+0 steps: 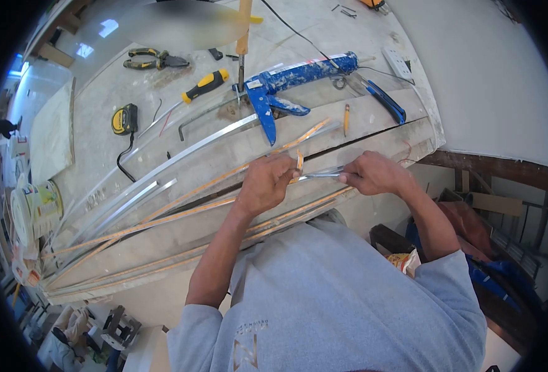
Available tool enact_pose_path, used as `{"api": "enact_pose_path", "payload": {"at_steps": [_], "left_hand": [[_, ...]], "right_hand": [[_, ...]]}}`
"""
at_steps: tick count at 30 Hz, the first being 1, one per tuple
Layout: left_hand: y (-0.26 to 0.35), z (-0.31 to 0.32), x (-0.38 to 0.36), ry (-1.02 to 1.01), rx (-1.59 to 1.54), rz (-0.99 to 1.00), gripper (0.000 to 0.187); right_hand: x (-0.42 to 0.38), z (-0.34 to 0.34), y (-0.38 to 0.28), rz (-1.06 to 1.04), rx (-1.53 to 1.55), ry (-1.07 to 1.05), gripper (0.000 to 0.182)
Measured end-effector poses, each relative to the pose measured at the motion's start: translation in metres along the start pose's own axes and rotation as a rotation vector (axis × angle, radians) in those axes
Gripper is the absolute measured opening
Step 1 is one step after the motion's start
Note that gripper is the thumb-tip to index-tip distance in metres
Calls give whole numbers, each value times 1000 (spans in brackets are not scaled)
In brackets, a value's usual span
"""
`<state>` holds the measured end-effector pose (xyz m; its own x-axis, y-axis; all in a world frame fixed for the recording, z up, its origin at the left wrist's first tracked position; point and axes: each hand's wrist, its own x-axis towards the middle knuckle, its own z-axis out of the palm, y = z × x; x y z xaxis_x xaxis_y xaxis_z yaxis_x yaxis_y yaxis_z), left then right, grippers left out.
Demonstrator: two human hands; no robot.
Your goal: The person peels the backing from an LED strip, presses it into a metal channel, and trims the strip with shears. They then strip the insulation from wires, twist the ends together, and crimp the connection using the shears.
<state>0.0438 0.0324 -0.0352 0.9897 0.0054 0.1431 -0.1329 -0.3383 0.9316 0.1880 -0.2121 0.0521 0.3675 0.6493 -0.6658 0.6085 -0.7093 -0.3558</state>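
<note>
My left hand is closed in a pinch, with a short end of orange tape standing up at its fingertips. A long, thin metal trim strip runs beneath that hand, and its silvery end reaches my right hand. The fingers of my right hand are closed on that end. Left of my hands, the strip's length carries an orange tape line. Just beyond the hands lie a pencil and a blue caulking gun with white smears on it.
Across the worktable lie pliers, a yellow-black screwdriver, a tape measure, a blue utility knife and a power strip. More metal strips extend leftward. A bucket stands by the left edge.
</note>
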Motion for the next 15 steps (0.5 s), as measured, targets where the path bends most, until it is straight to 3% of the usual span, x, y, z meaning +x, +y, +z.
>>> {"api": "enact_pose_path", "payload": {"at_steps": [5,15], "left_hand": [[4,-4,2,-13,-50,1,3],[3,-4,2,-27,-61,38,11]], "right_hand": [[0,5,2,14,55,-10,38],[-6,13,0,28,139,-2,36]]}}
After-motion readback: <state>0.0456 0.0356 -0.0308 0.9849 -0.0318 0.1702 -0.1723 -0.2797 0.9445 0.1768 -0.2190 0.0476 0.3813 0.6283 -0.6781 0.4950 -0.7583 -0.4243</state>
